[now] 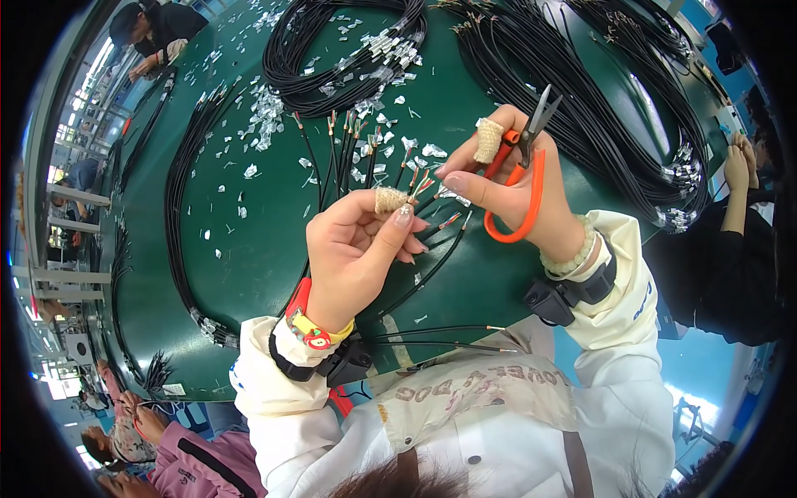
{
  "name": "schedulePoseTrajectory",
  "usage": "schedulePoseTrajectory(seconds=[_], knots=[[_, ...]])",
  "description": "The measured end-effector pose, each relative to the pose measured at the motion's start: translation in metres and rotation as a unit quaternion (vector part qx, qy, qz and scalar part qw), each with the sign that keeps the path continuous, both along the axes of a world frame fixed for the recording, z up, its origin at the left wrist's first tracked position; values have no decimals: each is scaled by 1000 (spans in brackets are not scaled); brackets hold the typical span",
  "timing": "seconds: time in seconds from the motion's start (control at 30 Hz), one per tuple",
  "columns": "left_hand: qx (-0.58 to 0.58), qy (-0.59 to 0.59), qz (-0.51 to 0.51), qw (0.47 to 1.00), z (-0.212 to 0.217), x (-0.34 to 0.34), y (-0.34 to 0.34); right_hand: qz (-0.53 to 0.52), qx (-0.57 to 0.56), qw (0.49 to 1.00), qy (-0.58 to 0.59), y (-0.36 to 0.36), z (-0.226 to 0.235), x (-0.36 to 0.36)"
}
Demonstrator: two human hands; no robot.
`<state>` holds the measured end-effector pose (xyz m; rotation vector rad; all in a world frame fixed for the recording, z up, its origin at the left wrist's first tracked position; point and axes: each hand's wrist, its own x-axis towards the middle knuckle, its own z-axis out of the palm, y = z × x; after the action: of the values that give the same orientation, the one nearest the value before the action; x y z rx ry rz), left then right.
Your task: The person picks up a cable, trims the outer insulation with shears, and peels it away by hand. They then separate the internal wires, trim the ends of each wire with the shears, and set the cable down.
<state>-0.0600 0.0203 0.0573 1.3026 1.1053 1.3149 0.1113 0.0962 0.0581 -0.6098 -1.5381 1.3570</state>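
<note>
The left hand [353,241] pinches a stripped cable end [422,184], apparently steadying it; beside it, the right hand [506,199] curls round orange-handled scissors [538,187], blades aimed away, probably for safety.

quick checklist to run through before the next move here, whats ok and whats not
1. Cable end held: ok, pinched in the fingers of the left hand.
2. Scissors in hand: ok, in the right hand.
3. Blades away from the left hand: ok, they point up and away, tips apart.
4. Finger covers worn: ok, one on each hand.
5. Table free of scraps: not ok, shiny bits lie scattered.
6. Exposed wires undamaged: cannot tell, too small.
</note>
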Motion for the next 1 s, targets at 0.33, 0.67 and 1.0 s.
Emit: schedulePoseTrajectory(seconds=[0.33,0.67,1.0], knots=[[30,60,7,998,-4,13,2,59,-49,996,40,4,-3,8],[247,351,12,903,-3,15,9,160,-52,985,-25,14,4,28],[252,379,21,890,1,19,1,123,52,990,-33,13,5,34]])
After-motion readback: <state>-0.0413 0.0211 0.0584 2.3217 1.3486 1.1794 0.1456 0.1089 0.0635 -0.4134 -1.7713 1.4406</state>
